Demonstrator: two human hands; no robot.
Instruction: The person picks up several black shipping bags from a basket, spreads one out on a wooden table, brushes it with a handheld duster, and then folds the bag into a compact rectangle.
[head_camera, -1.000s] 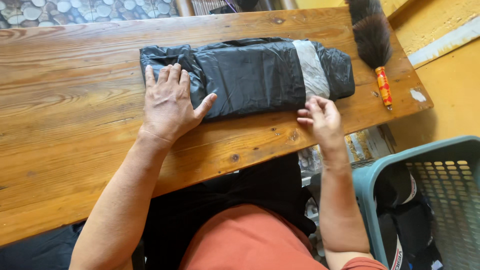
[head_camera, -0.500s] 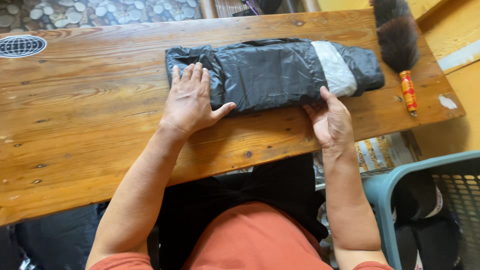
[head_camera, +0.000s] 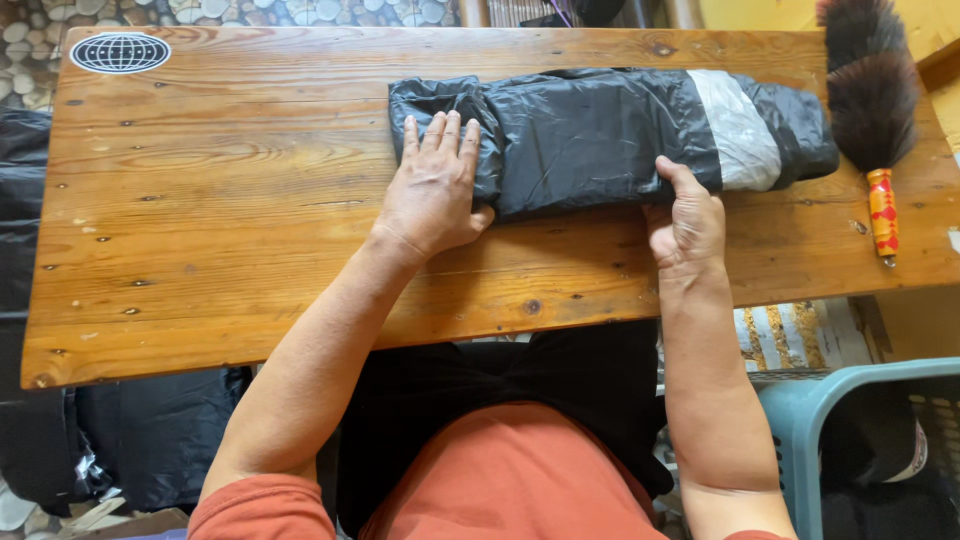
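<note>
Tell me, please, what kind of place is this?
Probably a home or small workshop: a worn wooden table over a pebble floor, a feather duster, and a plastic laundry basket beside the seated person.

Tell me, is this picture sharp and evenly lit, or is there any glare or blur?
Head view: sharp overall, with bright, even light on the wooden table; soft sheen and highlights on the folded black garment under the left hand and right hand; the feather duster is crisp; the table edges bow slightly, a wide-lens effect; under the table it is dark and shadowed.
</note>
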